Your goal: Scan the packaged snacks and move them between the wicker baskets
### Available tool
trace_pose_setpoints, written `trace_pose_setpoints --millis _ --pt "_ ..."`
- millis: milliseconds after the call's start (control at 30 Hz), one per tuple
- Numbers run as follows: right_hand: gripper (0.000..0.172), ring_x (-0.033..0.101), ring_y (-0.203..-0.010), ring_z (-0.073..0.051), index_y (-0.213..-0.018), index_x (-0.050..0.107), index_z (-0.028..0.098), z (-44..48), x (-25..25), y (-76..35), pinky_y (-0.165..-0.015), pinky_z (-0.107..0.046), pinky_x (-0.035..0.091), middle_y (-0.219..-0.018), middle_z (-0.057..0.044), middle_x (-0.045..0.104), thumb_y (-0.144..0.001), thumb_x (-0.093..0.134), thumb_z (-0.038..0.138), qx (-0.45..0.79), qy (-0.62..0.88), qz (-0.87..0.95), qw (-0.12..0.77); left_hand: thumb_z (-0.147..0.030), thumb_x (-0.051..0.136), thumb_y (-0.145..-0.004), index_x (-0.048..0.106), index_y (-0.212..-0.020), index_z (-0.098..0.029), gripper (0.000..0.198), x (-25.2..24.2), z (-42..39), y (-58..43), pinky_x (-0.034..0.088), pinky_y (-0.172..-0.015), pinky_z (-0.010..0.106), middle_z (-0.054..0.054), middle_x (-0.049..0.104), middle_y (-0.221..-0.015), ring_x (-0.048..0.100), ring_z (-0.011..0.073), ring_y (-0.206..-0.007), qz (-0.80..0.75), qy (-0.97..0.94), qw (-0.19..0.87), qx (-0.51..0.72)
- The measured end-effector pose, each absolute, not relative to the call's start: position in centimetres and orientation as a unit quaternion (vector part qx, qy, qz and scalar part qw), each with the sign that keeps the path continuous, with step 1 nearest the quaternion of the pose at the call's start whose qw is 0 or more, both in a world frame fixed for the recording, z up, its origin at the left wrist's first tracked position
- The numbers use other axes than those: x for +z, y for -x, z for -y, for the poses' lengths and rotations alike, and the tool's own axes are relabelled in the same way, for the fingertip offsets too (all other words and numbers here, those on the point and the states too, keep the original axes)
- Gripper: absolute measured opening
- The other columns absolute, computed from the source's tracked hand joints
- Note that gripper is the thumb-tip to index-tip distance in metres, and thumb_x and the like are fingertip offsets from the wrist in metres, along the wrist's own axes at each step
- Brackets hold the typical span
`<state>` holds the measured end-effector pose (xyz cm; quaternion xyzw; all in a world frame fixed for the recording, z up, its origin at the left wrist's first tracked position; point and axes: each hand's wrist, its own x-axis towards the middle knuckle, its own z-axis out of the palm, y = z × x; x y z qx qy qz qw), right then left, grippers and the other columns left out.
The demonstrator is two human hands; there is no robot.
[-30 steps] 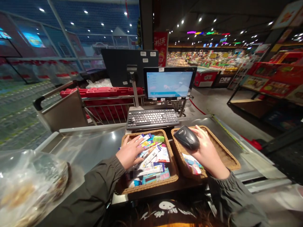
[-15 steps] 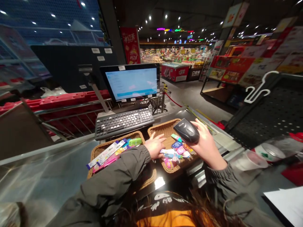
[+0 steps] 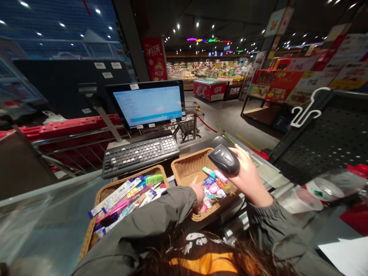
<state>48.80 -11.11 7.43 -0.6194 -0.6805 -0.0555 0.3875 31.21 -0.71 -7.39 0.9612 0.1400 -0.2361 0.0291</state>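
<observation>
My right hand (image 3: 247, 174) is wrapped round a black handheld scanner (image 3: 224, 159), held above the right side of a wicker basket (image 3: 184, 165). Small colourful packaged items (image 3: 214, 188) lie in that basket. My left hand (image 3: 197, 190) reaches into it at the left, beside the items; one finger points forward, and the other fingertips are hidden among the packages. Under my left sleeve, a second wicker basket (image 3: 99, 195) holds long white-and-blue packs (image 3: 115, 196), pink ones and a green packet (image 3: 154, 179).
A keyboard (image 3: 140, 153) sits behind the baskets, with a lit monitor (image 3: 149, 105) beyond it. White hooks (image 3: 306, 111) hang on a black perforated panel at right, above clear plastic containers (image 3: 301, 198). White paper (image 3: 346, 255) lies at the lower right.
My left hand has moved from between the baskets down into the right basket, among the packages. My right hand still holds the scanner. The view has shifted slightly, showing more of the left basket.
</observation>
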Motion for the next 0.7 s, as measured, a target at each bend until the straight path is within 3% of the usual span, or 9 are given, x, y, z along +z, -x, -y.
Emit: trace_pose_setpoints --millis 133,267,367,500,600,700 --pt "0.046 0.041 -0.142 -0.041 -0.117 0.063 0.020 10.3 7.3 -49.2 -0.115 -0.069 0.027 -0.133 -0.017 0.061 -0.082 0.067 0.050 -0.055 0.614 0.686 0.385 -0.037 0.074 -0.076 0.074 -0.109 -0.020 0.037 -7.2 -0.8 -31.5 0.007 -0.123 0.065 0.012 0.064 -0.138 0.037 0.0335 -0.145 -0.196 -0.959 0.043 -0.202" --pt "0.042 0.041 -0.142 -0.041 -0.113 0.065 0.020 9.7 7.3 -49.5 -0.115 -0.068 0.029 -0.133 -0.017 0.061 -0.084 0.064 0.049 -0.056 0.611 0.688 0.386 -0.032 0.065 -0.084 0.072 -0.112 -0.023 0.030 -7.4 -1.8 -31.3 0.005 -0.120 0.069 0.011 0.055 -0.147 0.033 0.0319 -0.148 -0.241 -0.959 0.033 -0.144" --pt "0.039 0.041 -0.141 -0.041 -0.113 0.065 0.020 9.2 7.2 -49.7 -0.114 -0.067 0.031 -0.131 -0.017 0.062 -0.085 0.062 0.048 -0.059 0.609 0.688 0.391 -0.037 0.073 -0.078 0.073 -0.110 -0.026 0.033 -8.5 -2.1 -30.9 0.009 -0.119 0.068 0.007 0.053 -0.149 0.034 0.0338 -0.146 -0.212 -0.962 0.084 -0.151" --pt "0.043 0.041 -0.141 -0.041 -0.114 0.065 0.020 8.2 7.2 -49.6 -0.116 -0.067 0.029 -0.133 -0.017 0.061 -0.084 0.064 0.051 -0.059 0.609 0.691 0.386 -0.033 0.086 -0.062 0.076 -0.106 -0.020 0.047 -10.4 -2.5 -30.9 0.014 -0.122 0.059 0.010 0.052 -0.150 0.032 0.0376 -0.147 -0.164 -0.950 0.115 -0.241" --pt "0.040 0.042 -0.141 -0.041 -0.111 0.066 0.020 7.6 7.2 -49.3 -0.115 -0.067 0.030 -0.132 -0.017 0.062 -0.084 0.064 0.049 -0.059 0.609 0.690 0.386 -0.032 0.079 -0.073 0.076 -0.105 -0.024 0.034 -10.6 -3.1 -31.4 0.011 -0.123 0.061 0.006 0.057 -0.146 0.035 0.0335 -0.146 -0.162 -0.952 0.133 -0.225" --pt "0.039 0.042 -0.140 -0.040 -0.113 0.066 0.019 7.0 7.1 -49.4 -0.114 -0.066 0.032 -0.131 -0.017 0.062 -0.084 0.063 0.045 -0.062 0.604 0.694 0.387 -0.037 0.069 -0.084 0.074 -0.111 -0.020 0.032 -10.0 -3.6 -31.8 0.006 -0.121 0.067 0.012 0.058 -0.144 0.035 0.0350 -0.146 -0.224 -0.953 0.104 -0.174"
